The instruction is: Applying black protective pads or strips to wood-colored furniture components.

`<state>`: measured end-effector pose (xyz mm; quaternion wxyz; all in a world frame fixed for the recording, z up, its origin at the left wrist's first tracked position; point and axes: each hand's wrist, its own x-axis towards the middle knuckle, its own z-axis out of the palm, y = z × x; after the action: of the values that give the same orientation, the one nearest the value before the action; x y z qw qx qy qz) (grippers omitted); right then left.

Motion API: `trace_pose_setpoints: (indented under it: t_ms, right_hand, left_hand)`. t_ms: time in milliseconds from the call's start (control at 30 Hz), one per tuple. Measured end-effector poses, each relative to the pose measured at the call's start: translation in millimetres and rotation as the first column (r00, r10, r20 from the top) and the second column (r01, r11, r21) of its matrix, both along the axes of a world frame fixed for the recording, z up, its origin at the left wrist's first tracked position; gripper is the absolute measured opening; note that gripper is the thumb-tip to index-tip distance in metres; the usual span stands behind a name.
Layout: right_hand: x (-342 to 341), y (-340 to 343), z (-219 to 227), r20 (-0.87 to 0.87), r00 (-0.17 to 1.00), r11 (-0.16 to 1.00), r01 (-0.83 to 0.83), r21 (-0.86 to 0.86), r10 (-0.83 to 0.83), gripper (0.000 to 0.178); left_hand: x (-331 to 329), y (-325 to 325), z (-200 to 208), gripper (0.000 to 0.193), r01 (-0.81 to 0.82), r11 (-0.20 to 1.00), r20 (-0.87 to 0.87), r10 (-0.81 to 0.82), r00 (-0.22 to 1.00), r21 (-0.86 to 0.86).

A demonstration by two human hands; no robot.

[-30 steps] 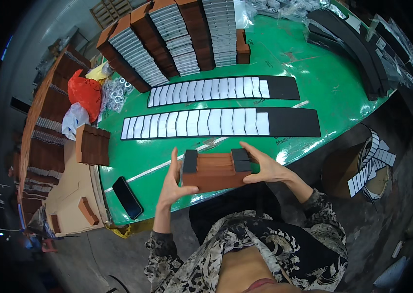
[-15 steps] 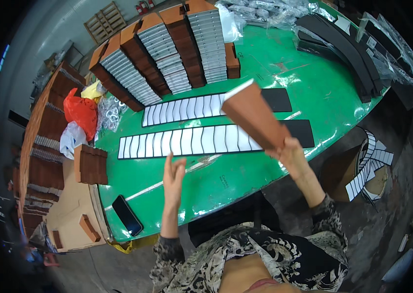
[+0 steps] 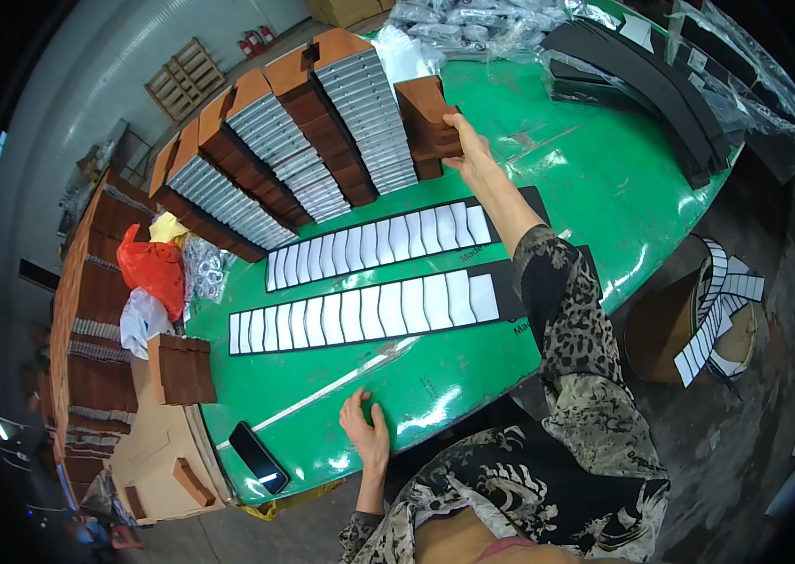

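Observation:
My right hand (image 3: 471, 150) reaches far across the green table and grips the edge of a reddish-brown tapered block (image 3: 427, 111). That block sits at the right end of the tall stacks, over other brown pieces. Near the table's front edge, my left hand (image 3: 366, 430) is empty, its fingers loosely bent and thumb apart. Between the hands lie two long black strips, a nearer one (image 3: 507, 284) and a farther one (image 3: 531, 200). White wavy-edged pieces (image 3: 383, 309) cover most of each strip in an overlapping row.
Tall stacks of brown, silver-sided blocks (image 3: 308, 103) rise at the back left. A phone (image 3: 258, 458) lies at the near left, beyond it a small brown stack (image 3: 181, 369) and a red bag (image 3: 150, 273). Curved black panels (image 3: 637, 85) lie back right; a bin (image 3: 653, 329) stands right.
My right hand has carried the brown block from above the strips to the far stacks. My left hand has drawn back from the nearer strip toward the table's front edge.

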<state>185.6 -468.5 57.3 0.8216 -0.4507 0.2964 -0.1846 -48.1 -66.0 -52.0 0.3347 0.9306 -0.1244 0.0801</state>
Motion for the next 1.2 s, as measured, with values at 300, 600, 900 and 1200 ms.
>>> trace_pose_setpoints:
  t_ms: [300,600,900,1200]
  right_hand:
    - [35,8,0,-0.035,0.999,1.0,-0.008,0.008,0.008,0.064]
    - [19,9,7,-0.177,0.967,0.958,-0.215,-0.187,0.183,0.093]
    - [29,24,-10,-0.114,0.97,0.951,-0.232,-0.206,0.212,0.1]
    - [19,22,-59,-0.068,0.993,0.97,-0.112,-0.218,0.099,0.095]
  left_hand:
    - [-1,-2,5,0.037,-0.018,0.999,-0.022,0.017,1.0,-0.04]
    - [2,-3,5,0.037,-0.013,0.999,-0.025,0.012,1.0,-0.045]
    - [2,5,1,0.037,-0.027,0.999,0.035,0.028,0.999,-0.028]
    - [1,2,-1,0.035,-0.029,0.996,0.111,0.038,0.993,-0.082]
